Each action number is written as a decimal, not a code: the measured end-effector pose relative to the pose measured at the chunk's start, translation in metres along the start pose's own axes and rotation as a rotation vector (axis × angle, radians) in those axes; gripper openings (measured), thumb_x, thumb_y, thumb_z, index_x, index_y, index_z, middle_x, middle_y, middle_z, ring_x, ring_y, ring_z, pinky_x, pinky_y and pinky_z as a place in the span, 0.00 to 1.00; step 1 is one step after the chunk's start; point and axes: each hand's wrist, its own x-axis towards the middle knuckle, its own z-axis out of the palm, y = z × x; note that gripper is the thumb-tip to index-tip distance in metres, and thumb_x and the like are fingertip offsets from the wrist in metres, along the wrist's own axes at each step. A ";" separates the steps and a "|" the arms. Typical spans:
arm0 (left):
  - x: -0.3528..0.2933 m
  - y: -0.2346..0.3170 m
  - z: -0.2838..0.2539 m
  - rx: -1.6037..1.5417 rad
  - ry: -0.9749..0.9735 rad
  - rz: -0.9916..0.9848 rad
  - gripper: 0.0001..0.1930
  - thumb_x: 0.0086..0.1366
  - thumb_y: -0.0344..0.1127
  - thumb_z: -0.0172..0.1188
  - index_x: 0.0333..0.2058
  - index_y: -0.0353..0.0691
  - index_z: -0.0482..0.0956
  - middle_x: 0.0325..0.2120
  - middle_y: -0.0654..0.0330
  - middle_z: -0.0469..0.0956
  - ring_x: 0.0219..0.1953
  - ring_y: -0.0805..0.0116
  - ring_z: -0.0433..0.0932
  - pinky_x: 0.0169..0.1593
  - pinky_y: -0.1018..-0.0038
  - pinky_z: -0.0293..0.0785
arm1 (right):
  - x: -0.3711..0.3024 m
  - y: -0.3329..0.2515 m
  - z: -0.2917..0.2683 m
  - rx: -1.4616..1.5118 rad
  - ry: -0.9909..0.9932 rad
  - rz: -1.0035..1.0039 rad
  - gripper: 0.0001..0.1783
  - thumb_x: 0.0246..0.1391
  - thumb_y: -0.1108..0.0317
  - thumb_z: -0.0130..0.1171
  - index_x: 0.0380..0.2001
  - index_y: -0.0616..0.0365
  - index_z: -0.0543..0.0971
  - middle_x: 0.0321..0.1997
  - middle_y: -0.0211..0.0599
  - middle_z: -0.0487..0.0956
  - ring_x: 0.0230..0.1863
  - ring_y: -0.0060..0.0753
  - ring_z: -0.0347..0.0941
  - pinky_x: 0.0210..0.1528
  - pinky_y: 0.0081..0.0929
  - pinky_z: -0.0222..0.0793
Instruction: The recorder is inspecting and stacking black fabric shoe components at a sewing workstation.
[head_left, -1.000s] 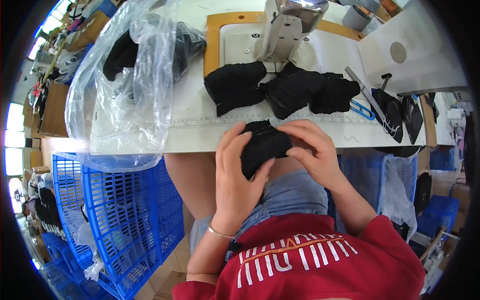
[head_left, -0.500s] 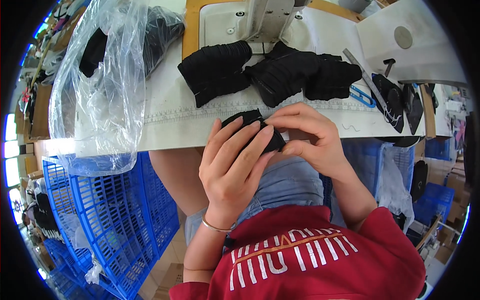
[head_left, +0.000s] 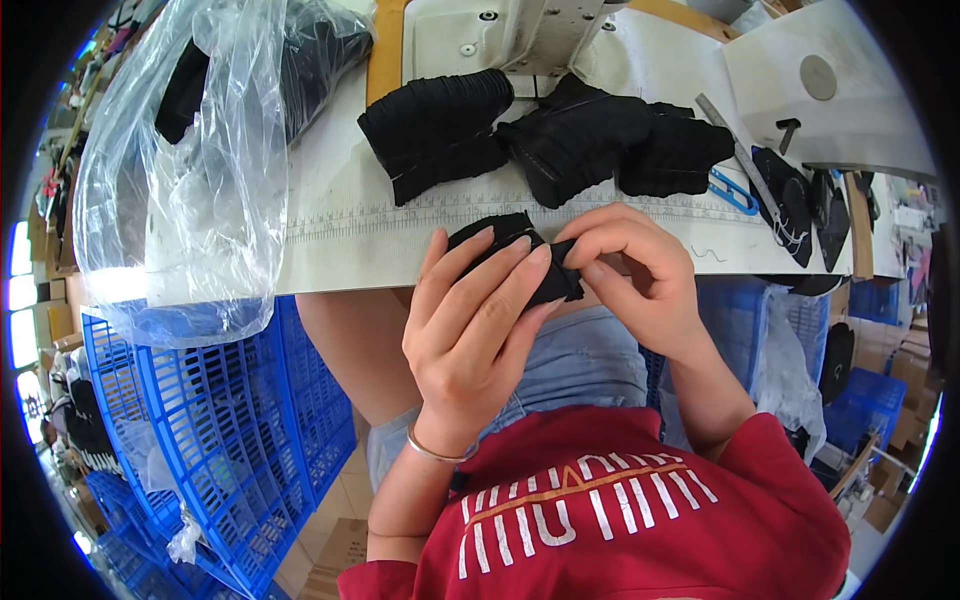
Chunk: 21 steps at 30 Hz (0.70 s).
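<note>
In the head view, the left hand [head_left: 465, 335] has its grip wrapped over a black fabric piece [head_left: 560, 287], the fingers spread across its upper face and the thumb along its near side. The right hand [head_left: 645, 275] has its grip pinched at the right end of the same piece, thumb and forefinger brought together on a small raised edge. The piece sits between the two hands, at the near edge of the desk [head_left: 330, 258] and above the person's lap.

Farther back on the desk lie three black fabric bundles, with ridged, layered edges: the left bundle [head_left: 435, 132], the middle bundle [head_left: 578, 145] and the right bundle [head_left: 680, 155]. The middle one touches the right one. Just beyond them stands a pale machine [head_left: 545, 38], its upper part cut off by the frame. A printed measuring scale [head_left: 400, 216] runs left to right between the bundles and the hands.

On the far left, a clear plastic bag [head_left: 225, 185] with dark contents hangs over the near edge. On the right lie a blue-handled tool [head_left: 736, 192], a metal ruler [head_left: 740, 150] set at a slant, and a loose thread [head_left: 709, 253]. Below the desk on the left stands a blue crate [head_left: 225, 420].
</note>
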 end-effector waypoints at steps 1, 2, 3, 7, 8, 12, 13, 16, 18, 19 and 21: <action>0.000 0.000 0.000 0.001 0.000 -0.003 0.23 0.44 0.26 0.75 0.44 0.39 0.86 0.42 0.56 0.84 0.49 0.53 0.82 0.62 0.52 0.71 | 0.002 -0.006 -0.001 -0.013 -0.020 -0.034 0.09 0.51 0.77 0.65 0.37 0.60 0.82 0.43 0.40 0.81 0.47 0.36 0.78 0.50 0.29 0.71; 0.000 0.000 -0.001 0.001 -0.002 -0.006 0.23 0.44 0.26 0.75 0.44 0.39 0.86 0.42 0.56 0.84 0.49 0.53 0.82 0.62 0.52 0.71 | 0.003 -0.009 -0.001 -0.027 -0.041 -0.067 0.09 0.50 0.76 0.66 0.36 0.60 0.81 0.42 0.41 0.82 0.46 0.37 0.78 0.50 0.29 0.71; 0.000 0.001 -0.001 -0.002 -0.004 -0.006 0.24 0.44 0.26 0.75 0.44 0.39 0.86 0.41 0.56 0.85 0.49 0.53 0.81 0.62 0.52 0.71 | 0.003 -0.009 -0.001 -0.028 -0.041 -0.066 0.09 0.50 0.76 0.66 0.36 0.60 0.81 0.42 0.41 0.82 0.46 0.37 0.78 0.50 0.29 0.71; 0.000 0.000 -0.001 -0.010 -0.002 -0.010 0.24 0.44 0.25 0.75 0.45 0.39 0.86 0.42 0.57 0.85 0.50 0.53 0.81 0.62 0.52 0.71 | 0.004 -0.007 -0.002 -0.074 -0.042 -0.037 0.12 0.45 0.73 0.71 0.35 0.60 0.82 0.42 0.41 0.82 0.45 0.37 0.79 0.49 0.30 0.72; 0.001 0.000 -0.001 -0.008 -0.003 -0.006 0.24 0.43 0.25 0.75 0.45 0.39 0.86 0.42 0.56 0.85 0.50 0.53 0.81 0.62 0.52 0.71 | 0.004 -0.006 -0.003 -0.064 -0.046 -0.021 0.13 0.44 0.72 0.72 0.35 0.60 0.82 0.42 0.40 0.82 0.45 0.37 0.79 0.49 0.30 0.72; 0.000 0.000 -0.001 -0.007 -0.006 0.005 0.24 0.43 0.25 0.75 0.44 0.39 0.86 0.43 0.56 0.85 0.50 0.53 0.81 0.62 0.52 0.71 | 0.002 -0.004 -0.002 -0.019 -0.028 -0.008 0.14 0.44 0.71 0.73 0.35 0.60 0.82 0.42 0.40 0.82 0.45 0.36 0.79 0.49 0.29 0.72; 0.000 0.000 -0.001 -0.008 -0.005 0.004 0.24 0.43 0.25 0.75 0.44 0.39 0.86 0.43 0.56 0.85 0.50 0.53 0.81 0.62 0.52 0.71 | 0.003 -0.007 -0.002 -0.019 -0.034 -0.021 0.13 0.44 0.72 0.72 0.35 0.61 0.82 0.42 0.40 0.82 0.45 0.35 0.78 0.49 0.29 0.72; 0.000 0.000 -0.002 -0.007 -0.012 -0.001 0.24 0.43 0.25 0.75 0.44 0.38 0.86 0.43 0.56 0.85 0.50 0.53 0.81 0.63 0.52 0.70 | 0.004 -0.006 -0.002 -0.039 -0.046 -0.041 0.12 0.46 0.72 0.71 0.35 0.61 0.82 0.42 0.40 0.81 0.45 0.35 0.78 0.49 0.29 0.72; 0.000 -0.001 -0.002 -0.003 -0.011 0.005 0.24 0.43 0.26 0.75 0.44 0.38 0.86 0.42 0.56 0.85 0.50 0.53 0.81 0.63 0.52 0.70 | 0.004 -0.005 -0.003 -0.058 -0.053 -0.048 0.11 0.46 0.73 0.71 0.35 0.61 0.82 0.42 0.40 0.81 0.45 0.35 0.78 0.49 0.29 0.71; 0.000 -0.001 -0.002 -0.003 -0.011 0.004 0.24 0.43 0.26 0.75 0.44 0.38 0.86 0.42 0.56 0.85 0.50 0.53 0.81 0.63 0.52 0.70 | 0.004 -0.005 -0.003 -0.047 -0.052 -0.036 0.11 0.47 0.73 0.70 0.35 0.61 0.82 0.42 0.40 0.81 0.45 0.35 0.78 0.49 0.29 0.71; 0.000 -0.001 -0.001 -0.019 -0.006 0.009 0.24 0.43 0.25 0.75 0.44 0.38 0.86 0.42 0.56 0.85 0.50 0.53 0.82 0.63 0.52 0.70 | 0.003 -0.003 -0.003 -0.036 -0.052 -0.023 0.10 0.48 0.74 0.69 0.35 0.61 0.81 0.42 0.40 0.81 0.45 0.35 0.78 0.49 0.28 0.71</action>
